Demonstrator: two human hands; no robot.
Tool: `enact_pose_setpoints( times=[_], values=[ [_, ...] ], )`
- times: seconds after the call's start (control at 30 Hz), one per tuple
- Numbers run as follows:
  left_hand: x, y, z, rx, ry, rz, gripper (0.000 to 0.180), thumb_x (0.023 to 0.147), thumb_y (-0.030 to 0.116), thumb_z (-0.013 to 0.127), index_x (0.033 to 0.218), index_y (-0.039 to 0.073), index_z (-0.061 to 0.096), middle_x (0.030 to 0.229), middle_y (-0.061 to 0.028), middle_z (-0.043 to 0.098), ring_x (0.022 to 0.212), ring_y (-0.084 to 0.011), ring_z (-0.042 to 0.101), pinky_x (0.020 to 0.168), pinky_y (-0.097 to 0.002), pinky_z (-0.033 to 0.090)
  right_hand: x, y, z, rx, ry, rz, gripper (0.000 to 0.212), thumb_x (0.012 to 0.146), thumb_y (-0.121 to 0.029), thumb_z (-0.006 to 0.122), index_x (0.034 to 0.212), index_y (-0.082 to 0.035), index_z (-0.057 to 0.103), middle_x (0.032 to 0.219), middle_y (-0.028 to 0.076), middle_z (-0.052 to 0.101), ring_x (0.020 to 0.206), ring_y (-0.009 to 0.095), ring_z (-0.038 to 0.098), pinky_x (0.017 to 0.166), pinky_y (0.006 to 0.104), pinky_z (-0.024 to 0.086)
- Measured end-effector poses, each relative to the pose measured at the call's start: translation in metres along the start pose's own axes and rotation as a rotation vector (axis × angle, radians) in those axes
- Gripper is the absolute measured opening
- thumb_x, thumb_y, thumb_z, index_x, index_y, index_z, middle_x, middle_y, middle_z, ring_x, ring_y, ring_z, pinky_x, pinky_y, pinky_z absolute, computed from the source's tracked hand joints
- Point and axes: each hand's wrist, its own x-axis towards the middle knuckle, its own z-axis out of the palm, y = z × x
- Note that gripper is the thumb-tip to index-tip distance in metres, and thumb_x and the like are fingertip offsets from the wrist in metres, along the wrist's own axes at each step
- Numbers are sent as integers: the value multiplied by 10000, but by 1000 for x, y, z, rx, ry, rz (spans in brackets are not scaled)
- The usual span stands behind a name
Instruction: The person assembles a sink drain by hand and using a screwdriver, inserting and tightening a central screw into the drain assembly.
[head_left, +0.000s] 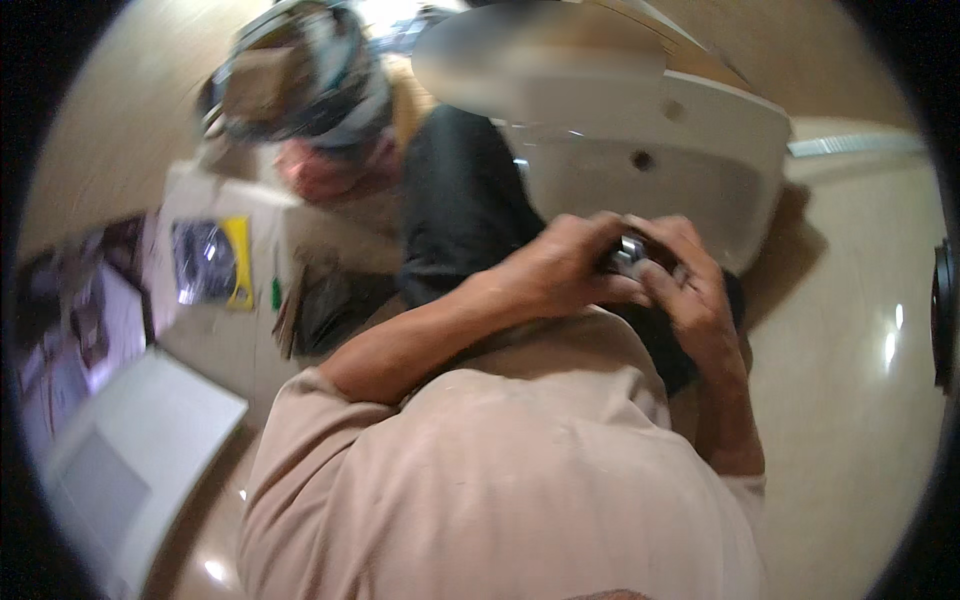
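My two hands meet in front of my chest, near the close edge of a white washbasin (590, 170). Between them is a small shiny metal fitting (629, 251), mostly covered by fingers, so its exact kind cannot be made out. My left hand (575, 262) is closed around one side of it. From the other side, my right hand (697, 283) grips it with thumb and curled fingers. A dark drain hole (642, 160) shows in the basin, just beyond my hands.
A bucket (345, 75) filled with blurred items stands far left. Nearer lie a yellow-edged plastic package (240, 262), a green-handled screwdriver (276, 293) and a dark bag (345, 308). An opened carton (170, 420) is at left. A pale corrugated hose (855, 146) lies right of the basin.
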Motion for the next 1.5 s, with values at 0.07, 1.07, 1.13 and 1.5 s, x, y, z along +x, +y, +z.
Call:
enact_pose_setpoints(
  times=[0.07, 1.07, 1.13, 1.5],
  values=[
    [3, -4, 3, -54, -31, -26, 557, 797, 231, 914, 1180, -45, 617, 929, -158, 739, 821, -163, 678, 731, -346, 558, -2, 7, -7, 36, -4, -19, 426, 936, -93, 647, 1344, 31, 625, 1133, 130, 572, 1043, 231, 576, 962, 330, 455],
    [44, 15, 28, -415, -253, -573, 794, 781, 443, 905, 1313, -57, 591, 1016, -99, 722, 959, -175, 690, 778, -291, 588, -166, 204, -40, 34, 1313, 250, 206, 1058, -182, 589, 1182, -44, 678, 1122, 108, 691, 1062, 245, 644, 992, 370, 493],
    [37, 10, 20, -470, -289, -568, 793, 778, 447, 908, 1305, -58, 598, 1011, -97, 724, 957, -172, 688, 783, -291, 586, -124, 142, -43, 6, 786, 94, 199, 1002, -183, 665, 1142, -54, 721, 1003, 116, 685, 942, 231, 651, 877, 363, 517],
    [-11, -4, -14, -701, -272, -413, 738, 771, 426, 917, 1248, -65, 640, 1130, -99, 712, 1002, -150, 649, 874, -310, 536, -17, 40, 1, -6, -44, -278, 710, 775, -477, 864, 1261, 10, 686, 1079, 128, 616, 1004, 274, 637, 877, 402, 539]
  ],
)
